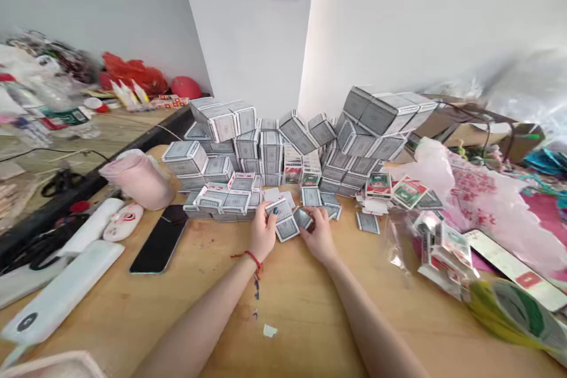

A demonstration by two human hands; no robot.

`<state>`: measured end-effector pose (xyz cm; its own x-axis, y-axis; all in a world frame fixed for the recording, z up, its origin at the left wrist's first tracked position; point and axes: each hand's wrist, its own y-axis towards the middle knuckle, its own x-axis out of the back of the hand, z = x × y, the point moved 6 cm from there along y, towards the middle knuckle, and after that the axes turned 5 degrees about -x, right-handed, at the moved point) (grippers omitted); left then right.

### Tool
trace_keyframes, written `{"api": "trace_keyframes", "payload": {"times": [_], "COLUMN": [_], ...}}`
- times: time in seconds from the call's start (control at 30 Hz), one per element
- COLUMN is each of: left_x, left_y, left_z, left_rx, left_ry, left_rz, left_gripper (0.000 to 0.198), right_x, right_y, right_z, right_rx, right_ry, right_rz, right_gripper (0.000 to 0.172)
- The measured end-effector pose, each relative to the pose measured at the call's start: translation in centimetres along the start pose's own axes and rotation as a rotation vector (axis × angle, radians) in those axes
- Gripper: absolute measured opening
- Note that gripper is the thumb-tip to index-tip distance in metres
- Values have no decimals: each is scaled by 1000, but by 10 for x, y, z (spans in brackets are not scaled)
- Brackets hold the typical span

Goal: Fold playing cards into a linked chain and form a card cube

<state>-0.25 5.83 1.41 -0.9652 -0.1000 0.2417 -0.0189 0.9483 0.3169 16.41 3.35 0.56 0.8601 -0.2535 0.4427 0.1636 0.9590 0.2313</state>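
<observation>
My left hand (pixel 263 235), with a red string round its wrist, is closed on a small card box (pixel 284 220) with a grey patterned back. My right hand (pixel 318 234) grips the same box from the right, fingers curled on its end. Both hands rest low over the wooden table (pixel 292 301), just in front of a big heap of the same grey card boxes (pixel 283 147). Loose boxes (pixel 310 195) lie right behind my fingers.
A black phone (pixel 160 239) lies to the left, beside a pink roll (pixel 140 178) and white packets (pixel 66 289). On the right are red and green card boxes (pixel 401 189), a pink plastic bag (pixel 469 201) and clear wrappers (pixel 438 254). Clutter covers the far left shelf.
</observation>
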Motion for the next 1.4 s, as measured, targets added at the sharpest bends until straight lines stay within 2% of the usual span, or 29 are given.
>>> {"api": "trace_keyframes", "payload": {"times": [0.1, 0.2, 0.37, 0.47, 0.7, 1.0, 1.4], "left_x": [2, 8, 18, 21, 19, 20, 21], "left_y": [-3, -6, -7, -7, -8, -10, -9], "left_z": [-7, -10, -6, -5, -6, -4, -4], "left_rx": [-86, -131, -131, -141, -125, -91, -45], "left_ry": [-8, -55, -140, -167, -209, -237, -233], "left_rz": [-22, -123, -319, -378, -376, -411, -434], "left_gripper": [22, 22, 24, 25, 28, 34, 34], "right_x": [2, 3, -1, -3, -11, -13, -10], "right_y": [1, 3, 5, 5, 3, 2, 1], "right_z": [-3, -10, -21, -21, -23, -15, -14], "right_rx": [-35, -124, -264, -286, -274, -241, -229], "right_ry": [61, 149, 260, 326, 385, 456, 444], "right_rz": [-57, -92, -29, 0, 94, 148, 146], "right_gripper": [41, 41, 21, 24, 29, 30, 27]}}
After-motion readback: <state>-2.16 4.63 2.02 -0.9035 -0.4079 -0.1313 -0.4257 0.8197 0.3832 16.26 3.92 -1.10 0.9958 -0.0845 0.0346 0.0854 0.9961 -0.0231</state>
